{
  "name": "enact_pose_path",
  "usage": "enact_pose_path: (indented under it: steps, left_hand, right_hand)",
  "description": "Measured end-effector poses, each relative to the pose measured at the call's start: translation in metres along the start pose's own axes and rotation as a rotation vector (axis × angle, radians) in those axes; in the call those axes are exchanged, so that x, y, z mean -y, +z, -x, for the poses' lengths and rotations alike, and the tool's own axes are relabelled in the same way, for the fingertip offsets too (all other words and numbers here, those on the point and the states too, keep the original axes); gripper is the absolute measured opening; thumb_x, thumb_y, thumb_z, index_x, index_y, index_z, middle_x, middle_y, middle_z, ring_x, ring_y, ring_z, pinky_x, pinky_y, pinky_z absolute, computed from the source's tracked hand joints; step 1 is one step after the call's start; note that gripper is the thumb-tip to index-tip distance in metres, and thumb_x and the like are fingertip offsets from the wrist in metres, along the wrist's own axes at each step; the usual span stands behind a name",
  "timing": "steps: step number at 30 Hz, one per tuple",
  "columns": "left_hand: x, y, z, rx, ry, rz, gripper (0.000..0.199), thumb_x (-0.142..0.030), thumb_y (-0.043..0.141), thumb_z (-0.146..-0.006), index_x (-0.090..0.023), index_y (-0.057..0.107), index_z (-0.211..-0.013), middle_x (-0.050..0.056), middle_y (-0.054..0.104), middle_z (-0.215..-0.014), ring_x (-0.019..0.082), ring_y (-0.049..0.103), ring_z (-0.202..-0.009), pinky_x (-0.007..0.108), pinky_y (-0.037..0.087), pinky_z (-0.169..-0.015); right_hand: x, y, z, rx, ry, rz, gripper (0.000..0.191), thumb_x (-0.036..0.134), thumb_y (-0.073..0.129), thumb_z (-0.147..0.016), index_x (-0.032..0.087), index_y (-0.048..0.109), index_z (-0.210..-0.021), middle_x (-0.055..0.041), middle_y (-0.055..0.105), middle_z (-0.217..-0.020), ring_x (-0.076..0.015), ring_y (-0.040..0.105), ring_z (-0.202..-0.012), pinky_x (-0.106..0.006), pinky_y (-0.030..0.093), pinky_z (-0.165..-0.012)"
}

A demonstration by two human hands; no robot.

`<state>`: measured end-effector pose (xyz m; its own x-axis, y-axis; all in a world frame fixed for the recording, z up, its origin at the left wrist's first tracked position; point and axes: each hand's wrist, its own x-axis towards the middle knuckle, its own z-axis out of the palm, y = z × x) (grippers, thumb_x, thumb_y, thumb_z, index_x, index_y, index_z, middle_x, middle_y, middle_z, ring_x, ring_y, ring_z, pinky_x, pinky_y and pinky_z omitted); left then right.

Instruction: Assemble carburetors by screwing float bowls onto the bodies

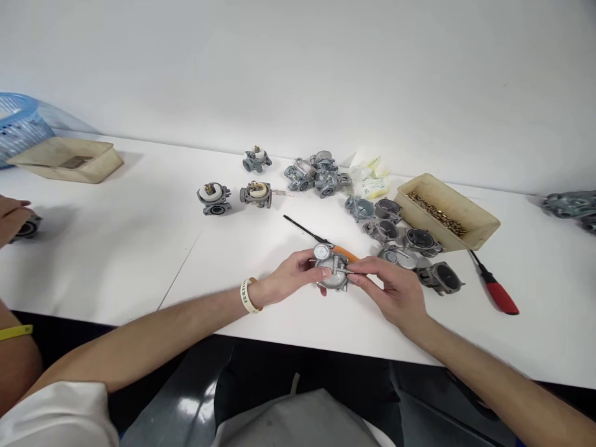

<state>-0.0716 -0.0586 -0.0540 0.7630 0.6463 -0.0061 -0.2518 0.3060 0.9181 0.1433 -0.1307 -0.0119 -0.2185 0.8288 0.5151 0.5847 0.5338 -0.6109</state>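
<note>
A silver-grey carburetor [331, 277] is held just above the table's front part. My left hand [300, 273] is closed round its left side, thumb lying on the rounded bowl. At the right side of the carburetor, my right hand [388, 288] pinches with thumb and fingertips; a small thin metal piece shows there, too small to name. Behind the carburetor lies a screwdriver with an orange handle [345, 252], its black shaft [302, 228] pointing to the back left. Several carburetor bodies [387, 231] with open round tops stand close to my right hand.
At right are a tray [479, 225] of small brass parts and a red-handled screwdriver [500, 297]. Carburetors with white floats [213, 194] and assembled ones [321, 177] stand behind, near a plastic bag [372, 180]. At left are another tray [100, 167], a blue basket [21, 127] and a co-worker's hand [12, 217].
</note>
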Motion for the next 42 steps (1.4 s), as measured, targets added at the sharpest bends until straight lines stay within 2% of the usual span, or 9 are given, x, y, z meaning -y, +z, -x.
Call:
enact_pose_path:
  steps: [3,7,12,17,22,29,35,37,42]
  left_hand:
    - [0.000,0.001,0.000,-0.002,-0.009,-0.008,0.040,-0.035,0.074,-0.089,-0.014,0.066,-0.121,0.013,0.068,-0.111,0.020,0.067,-0.094,0.030,0.062,-0.072]
    - [0.001,0.000,-0.001,-0.004,-0.001,0.004,0.036,-0.035,0.073,-0.090,-0.014,0.067,-0.119,0.013,0.068,-0.113,0.020,0.068,-0.095,0.030,0.062,-0.072]
    - [0.002,-0.002,-0.001,0.038,0.014,0.013,0.036,-0.034,0.071,-0.092,-0.016,0.066,-0.123,0.012,0.068,-0.113,0.020,0.067,-0.094,0.031,0.062,-0.072]
    - [-0.001,-0.001,0.000,0.076,0.009,0.011,0.039,-0.035,0.072,-0.091,-0.016,0.066,-0.125,0.012,0.067,-0.112,0.020,0.066,-0.096,0.033,0.062,-0.074]
    - [-0.003,0.001,0.000,0.025,-0.016,0.002,0.045,-0.036,0.076,-0.087,-0.014,0.064,-0.124,0.012,0.068,-0.109,0.020,0.067,-0.092,0.032,0.062,-0.073]
    - [-0.009,0.005,0.001,0.063,-0.040,-0.052,0.041,-0.040,0.077,-0.086,-0.012,0.066,-0.114,0.010,0.067,-0.102,0.019,0.066,-0.089,0.032,0.061,-0.074]
    - [-0.009,0.005,0.001,0.102,-0.043,-0.088,0.040,-0.038,0.079,-0.083,-0.012,0.064,-0.110,0.010,0.065,-0.101,0.018,0.064,-0.088,0.031,0.060,-0.073]
    - [-0.009,0.005,0.001,0.096,-0.036,-0.093,0.041,-0.038,0.078,-0.084,-0.012,0.064,-0.112,0.011,0.065,-0.103,0.018,0.064,-0.089,0.031,0.060,-0.073]
    - [-0.008,0.005,0.000,0.061,-0.031,-0.087,0.043,-0.040,0.076,-0.085,-0.012,0.064,-0.117,0.012,0.066,-0.106,0.019,0.066,-0.090,0.030,0.060,-0.070]
  right_hand:
    - [0.001,0.000,0.001,-0.029,0.008,0.062,0.007,0.018,0.065,-0.093,0.022,0.068,-0.099,-0.0008,0.074,-0.090,-0.0124,0.070,-0.077,-0.024,0.054,-0.071]
    - [0.005,-0.002,-0.003,0.033,0.028,0.090,0.003,0.022,0.063,-0.095,0.021,0.065,-0.097,-0.0018,0.071,-0.085,-0.0122,0.066,-0.073,-0.024,0.052,-0.066]
    - [-0.004,-0.006,-0.006,0.046,-0.156,0.167,0.014,0.012,0.064,-0.092,0.020,0.064,-0.104,-0.0048,0.070,-0.099,-0.0129,0.067,-0.092,-0.024,0.053,-0.079]
    - [-0.014,-0.004,-0.006,0.019,-0.304,0.216,0.022,0.003,0.059,-0.091,0.019,0.062,-0.105,-0.0059,0.068,-0.099,-0.0117,0.065,-0.090,-0.024,0.053,-0.079]
    - [-0.013,-0.004,-0.008,0.034,-0.308,0.245,0.020,0.004,0.056,-0.093,0.019,0.061,-0.106,-0.0074,0.067,-0.097,-0.0136,0.064,-0.088,-0.027,0.053,-0.078]
    - [-0.018,-0.010,-0.009,0.078,-0.346,0.163,0.021,0.005,0.057,-0.092,0.020,0.063,-0.105,-0.0109,0.068,-0.113,-0.0191,0.066,-0.106,-0.035,0.056,-0.084]
    - [-0.020,-0.009,-0.012,0.038,-0.499,0.200,0.030,0.000,0.055,-0.090,0.021,0.063,-0.110,-0.0077,0.072,-0.102,-0.0172,0.068,-0.091,-0.033,0.057,-0.076]
    - [-0.017,-0.013,-0.015,0.019,-0.449,0.177,0.029,0.001,0.057,-0.090,0.022,0.063,-0.109,-0.0050,0.072,-0.095,-0.0151,0.066,-0.084,-0.031,0.055,-0.073]
    - [-0.008,-0.026,-0.022,0.047,-0.114,0.174,0.009,0.015,0.062,-0.094,0.022,0.065,-0.094,-0.0009,0.069,-0.081,-0.0114,0.063,-0.071,-0.025,0.049,-0.063]
